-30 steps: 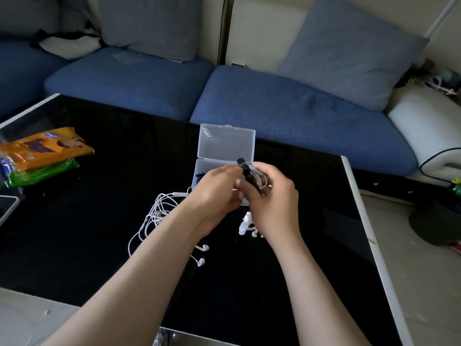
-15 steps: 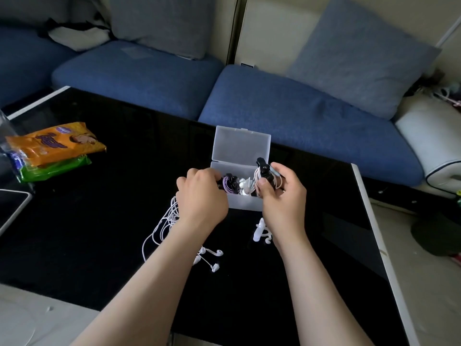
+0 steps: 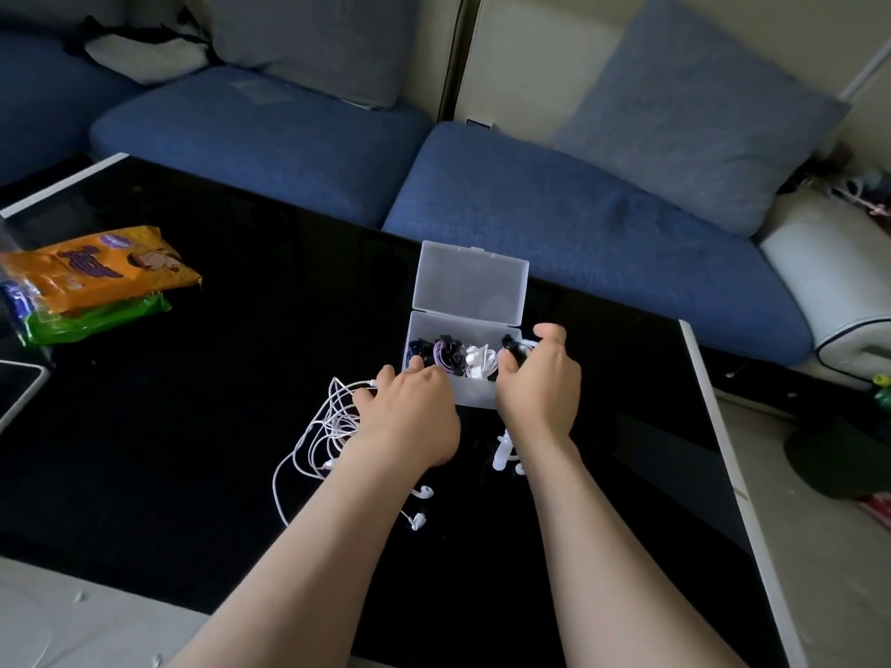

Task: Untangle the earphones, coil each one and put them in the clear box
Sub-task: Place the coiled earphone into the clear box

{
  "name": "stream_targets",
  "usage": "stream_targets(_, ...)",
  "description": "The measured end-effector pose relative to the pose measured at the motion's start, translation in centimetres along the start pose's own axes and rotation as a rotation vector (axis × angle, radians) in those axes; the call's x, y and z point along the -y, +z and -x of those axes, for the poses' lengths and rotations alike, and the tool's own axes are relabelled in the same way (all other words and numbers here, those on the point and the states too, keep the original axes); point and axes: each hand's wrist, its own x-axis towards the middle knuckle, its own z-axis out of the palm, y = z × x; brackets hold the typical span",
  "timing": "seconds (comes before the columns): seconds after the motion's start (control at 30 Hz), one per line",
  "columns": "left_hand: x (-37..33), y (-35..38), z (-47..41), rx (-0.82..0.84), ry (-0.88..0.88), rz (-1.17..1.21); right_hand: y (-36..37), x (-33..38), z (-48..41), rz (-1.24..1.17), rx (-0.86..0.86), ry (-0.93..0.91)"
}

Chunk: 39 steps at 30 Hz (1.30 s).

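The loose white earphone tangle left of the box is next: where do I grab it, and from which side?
Pinch the dense knot of loops in the white earphone tangle, coming from above on its left. The cable lies flat and splayed on the black table, and the left hand covers its right edge.

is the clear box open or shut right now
Open. The clear box has its lid standing raised at the back, and coiled earphones are visible inside it.
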Motion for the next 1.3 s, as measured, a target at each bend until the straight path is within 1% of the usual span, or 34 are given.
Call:
stream_targets(0.13,-0.2,0.2,-0.1,-0.006,0.002,-0.010,0.7,-0.2,-0.4,0.207,0.019,-0.060)
stream_targets(0.2,-0.2,0.2,-0.1,-0.005,-0.003,-0.017,0.5,-0.5,-0.6,0.244,0.014,-0.054)
stream_targets(0.3,-0.5,0.2,-0.2,-0.005,-0.016,-0.021,0.4,-0.9,-0.3,0.327,0.011,-0.102)
stream_targets(0.47,-0.6,0.4,-0.2,-0.020,-0.006,-0.038,0.1,-0.9,0.2,0.441,0.005,-0.131)
stream_targets(0.57,-0.6,0.6,-0.3,-0.010,-0.007,-0.065,-0.1,-0.6,-0.1,0.424,0.112,-0.167)
stream_targets(0.67,-0.7,0.7,-0.3,-0.016,-0.007,-0.087,-0.6,-0.5,-0.3,0.253,0.234,-0.153)
stream_targets(0.7,-0.7,0.8,-0.4,-0.019,-0.008,-0.092,-0.8,-0.5,-0.5,0.231,0.274,-0.145)
stream_targets(0.77,-0.8,1.0,-0.5,-0.024,-0.014,-0.101,-1.2,-0.3,-0.9,0.272,0.343,-0.126)
stream_targets(0.87,-0.9,1.2,-0.4,-0.023,-0.019,-0.120,-1.4,0.3,-1.7,0.269,0.438,-0.061)
stream_targets(0.97,-1.1,1.2,-0.3,-0.012,-0.023,-0.142,-1.5,1.0,-2.4,0.285,0.486,-0.034)
stream_targets(1.17,-1.0,1.5,-0.3,-0.025,-0.031,-0.183,-2.3,2.6,-3.9,0.469,0.532,-0.026)
stream_targets(1.3,-1.0,1.6,-0.4,-0.044,-0.039,-0.196,-1.0,3.6,-4.1,0.626,0.555,-0.052)
